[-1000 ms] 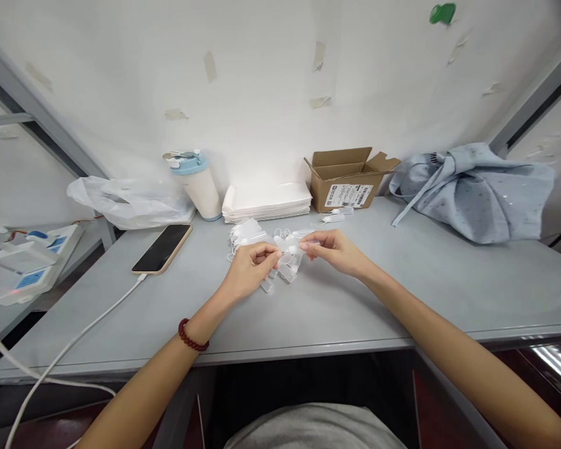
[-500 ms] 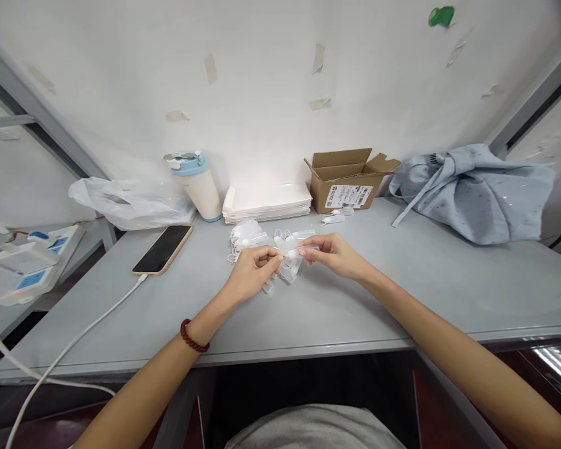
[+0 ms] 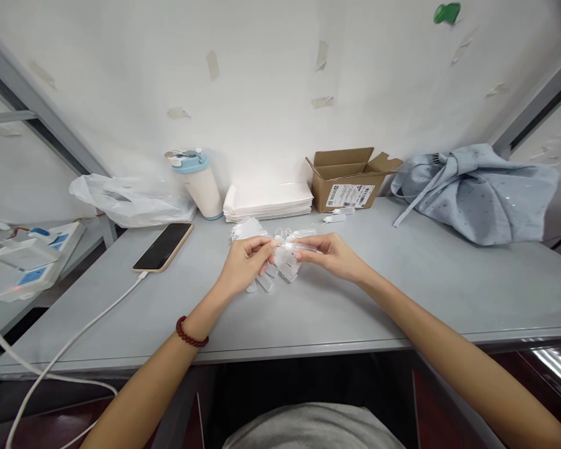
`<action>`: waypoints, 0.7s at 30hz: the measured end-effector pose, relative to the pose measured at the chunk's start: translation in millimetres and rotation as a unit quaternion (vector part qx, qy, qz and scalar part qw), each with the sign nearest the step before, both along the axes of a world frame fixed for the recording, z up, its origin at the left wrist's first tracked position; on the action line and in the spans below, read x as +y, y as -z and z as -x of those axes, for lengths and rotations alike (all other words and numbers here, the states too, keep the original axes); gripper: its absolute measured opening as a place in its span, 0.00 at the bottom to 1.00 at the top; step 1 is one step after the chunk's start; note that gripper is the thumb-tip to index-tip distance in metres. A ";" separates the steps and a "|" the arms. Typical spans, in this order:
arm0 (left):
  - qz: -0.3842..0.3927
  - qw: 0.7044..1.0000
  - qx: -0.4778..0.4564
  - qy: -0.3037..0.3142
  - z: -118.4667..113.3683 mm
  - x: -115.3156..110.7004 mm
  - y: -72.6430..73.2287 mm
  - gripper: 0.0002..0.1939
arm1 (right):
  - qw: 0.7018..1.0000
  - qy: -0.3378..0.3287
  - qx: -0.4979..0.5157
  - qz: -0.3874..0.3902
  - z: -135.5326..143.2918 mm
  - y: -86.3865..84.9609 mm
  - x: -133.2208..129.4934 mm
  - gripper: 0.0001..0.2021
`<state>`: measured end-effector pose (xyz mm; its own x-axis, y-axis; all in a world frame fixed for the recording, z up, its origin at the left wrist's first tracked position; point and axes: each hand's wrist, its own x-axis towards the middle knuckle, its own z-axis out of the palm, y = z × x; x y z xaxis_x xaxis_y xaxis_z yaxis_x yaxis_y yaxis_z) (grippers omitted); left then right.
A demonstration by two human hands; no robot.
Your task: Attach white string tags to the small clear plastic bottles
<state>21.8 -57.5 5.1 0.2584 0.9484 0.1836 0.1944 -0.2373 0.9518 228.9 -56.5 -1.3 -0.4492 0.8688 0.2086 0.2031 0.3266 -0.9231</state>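
Note:
My right hand (image 3: 333, 254) pinches a small clear plastic squeeze bottle (image 3: 301, 247) with a white top, held almost level above the table. My left hand (image 3: 244, 262) is closed at the bottle's tip end, thumb and forefinger pressed together; whatever sits between them is too small to make out. Beneath and between both hands lies a loose heap of similar small bottles (image 3: 287, 269), some with white loops. Behind my right hand, another small bottle (image 3: 335, 218) with a thin needle-like tip lies near the cardboard box.
At the back stand a white stack of flat packets (image 3: 267, 202), an open cardboard box (image 3: 346, 190) and a blue-lidded tumbler (image 3: 197, 187). A phone (image 3: 163, 247) on a charging cable and a plastic bag (image 3: 131, 202) are at left. A blue cloth bag (image 3: 481, 193) lies at right.
My left hand has shifted slightly left and up, so more of the bottles below it show. My right hand still holds its bottle, in nearly the same place.

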 end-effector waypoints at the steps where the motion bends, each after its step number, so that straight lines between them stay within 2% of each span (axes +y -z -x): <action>1: -0.005 1.000 -0.011 -0.013 0.5 1.0 -0.3 0.13 | 1.000 0.016 -0.007 -0.010 1.0 0.8 0.4 0.18; 5: 0.002 0.997 -0.048 -0.061 2.2 4.6 1.2 0.14 | 0.990 0.120 -0.045 -0.061 3.6 9.7 5.4 0.21; 8: 0.006 0.996 -0.060 -0.072 2.8 5.4 2.3 0.13 | 0.980 0.159 -0.066 -0.104 5.5 16.1 7.6 0.22; 13: 0.004 0.995 -0.064 -0.073 3.1 5.3 2.0 0.13 | 0.978 0.105 -0.088 -0.155 10.6 15.0 2.6 0.24; 17: 0.004 0.995 -0.065 -0.073 3.6 5.2 0.9 0.13 | 0.985 0.074 -0.073 -0.140 11.3 11.8 0.8 0.21; 21: 0.007 0.995 -0.063 -0.075 3.7 4.5 0.6 0.13 | 0.990 0.092 -0.043 -0.099 5.2 10.3 6.9 0.16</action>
